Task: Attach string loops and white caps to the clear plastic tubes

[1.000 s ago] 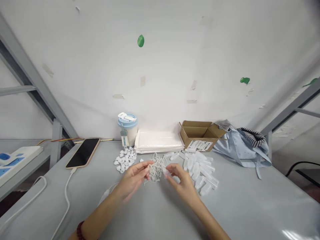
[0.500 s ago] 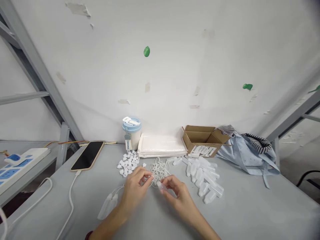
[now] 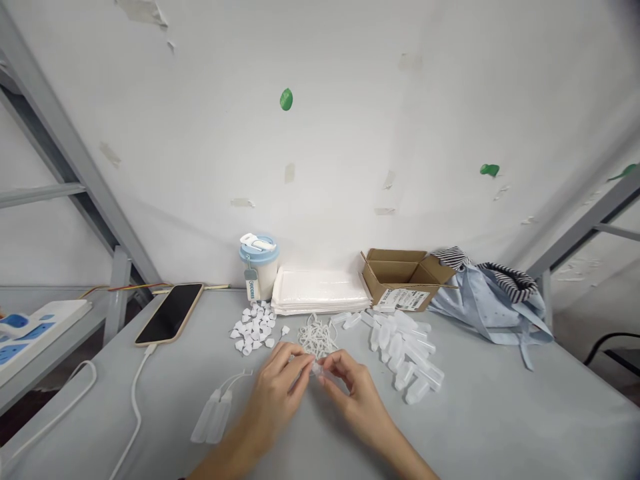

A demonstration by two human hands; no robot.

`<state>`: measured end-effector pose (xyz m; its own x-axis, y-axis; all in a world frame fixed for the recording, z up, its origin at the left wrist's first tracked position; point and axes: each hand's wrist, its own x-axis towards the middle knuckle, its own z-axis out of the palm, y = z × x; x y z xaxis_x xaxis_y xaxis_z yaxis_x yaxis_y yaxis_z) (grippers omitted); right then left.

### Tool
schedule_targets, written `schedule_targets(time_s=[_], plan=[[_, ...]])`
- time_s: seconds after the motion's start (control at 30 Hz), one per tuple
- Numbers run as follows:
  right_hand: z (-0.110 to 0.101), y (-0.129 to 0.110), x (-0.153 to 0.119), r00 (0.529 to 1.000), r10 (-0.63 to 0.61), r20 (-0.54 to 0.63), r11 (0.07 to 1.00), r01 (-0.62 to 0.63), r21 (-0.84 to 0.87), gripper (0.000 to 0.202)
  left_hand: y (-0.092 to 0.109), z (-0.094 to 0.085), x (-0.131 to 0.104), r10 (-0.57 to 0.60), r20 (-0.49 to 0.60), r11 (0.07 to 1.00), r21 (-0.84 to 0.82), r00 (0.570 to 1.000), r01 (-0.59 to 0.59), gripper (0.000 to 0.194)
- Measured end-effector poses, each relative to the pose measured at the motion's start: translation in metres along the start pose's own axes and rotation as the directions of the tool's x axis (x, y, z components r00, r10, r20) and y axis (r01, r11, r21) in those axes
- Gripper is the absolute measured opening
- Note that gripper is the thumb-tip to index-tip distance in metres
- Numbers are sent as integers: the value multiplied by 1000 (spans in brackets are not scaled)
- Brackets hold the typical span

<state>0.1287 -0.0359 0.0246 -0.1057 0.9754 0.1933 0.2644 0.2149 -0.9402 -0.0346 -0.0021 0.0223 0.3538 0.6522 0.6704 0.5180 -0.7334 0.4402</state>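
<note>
Both hands had closed in since the earlier frame: left hand (image 3: 283,380) and right hand (image 3: 353,390) now met fingertip to fingertip, low in front of the tangled cords (image 3: 317,335). Quick note from my end of the feed: right thumb and forefinger had a small clear piece (image 3: 316,368) in a pinch, mostly hidden. Left thumb and forefinger were pinched on its left side; whether a cord end sat in there too, I couldn't tell, too small.

Step in hand, my read: joining or threading at that piece's end, not finished. Next move, I judged, called for a steady right pinch and a fine push or pull from the left, without slackening early.

Around them: white caps (image 3: 254,327) heaped left of the cords, one stray cap (image 3: 285,331) apart from the heap, clear tubes (image 3: 405,347) piled on the right. Two corded tubes (image 3: 213,420) lay side by side left of the left hand, cords attached, untouched. Phone (image 3: 170,313) lay farther left, cable (image 3: 134,393) running from it.
</note>
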Motion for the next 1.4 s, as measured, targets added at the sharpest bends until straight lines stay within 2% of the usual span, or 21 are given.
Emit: schedule_targets(time_s=[0.2, 0.33, 0.43, 0.53, 0.77, 1.03, 1.2, 1.4], plan=[[2, -1, 0, 1000, -6, -9, 1000, 6, 30, 11, 3, 1, -1, -51, 17, 993, -101, 999, 53, 21], [2, -3, 1, 1000, -3, -15, 999, 3, 50, 12, 2, 0, -1, -187, 100, 957, -206, 977, 204, 19], [0, 1, 3, 998, 15, -69, 1000, -13, 22, 15, -2, -4, 4, -314, 135, 932, -145, 940, 332, 19], [-3, 7, 4, 984, 59, -167, 998, -59, 6, 20, -12, -9, 7, -373, 180, 920, -58, 910, 389, 21], [-6, 8, 7, 953, 206, -220, 974, -179, 137, 33, -29, -5, -2, -380, 232, 924, 51, 895, 379, 15], [-1, 9, 5, 976, 162, -144, 976, -137, 167, 30, -26, 2, -5, -339, 225, 940, 58, 913, 335, 16], [2, 10, 5, 980, 169, -100, 953, -137, 272, 28, -28, 3, -4, -351, 210, 935, 35, 912, 352, 14], [8, 14, 8, 960, 190, -207, 917, -98, 388, 31, -25, 11, 0, -388, 182, 917, -15, 903, 397, 17]])
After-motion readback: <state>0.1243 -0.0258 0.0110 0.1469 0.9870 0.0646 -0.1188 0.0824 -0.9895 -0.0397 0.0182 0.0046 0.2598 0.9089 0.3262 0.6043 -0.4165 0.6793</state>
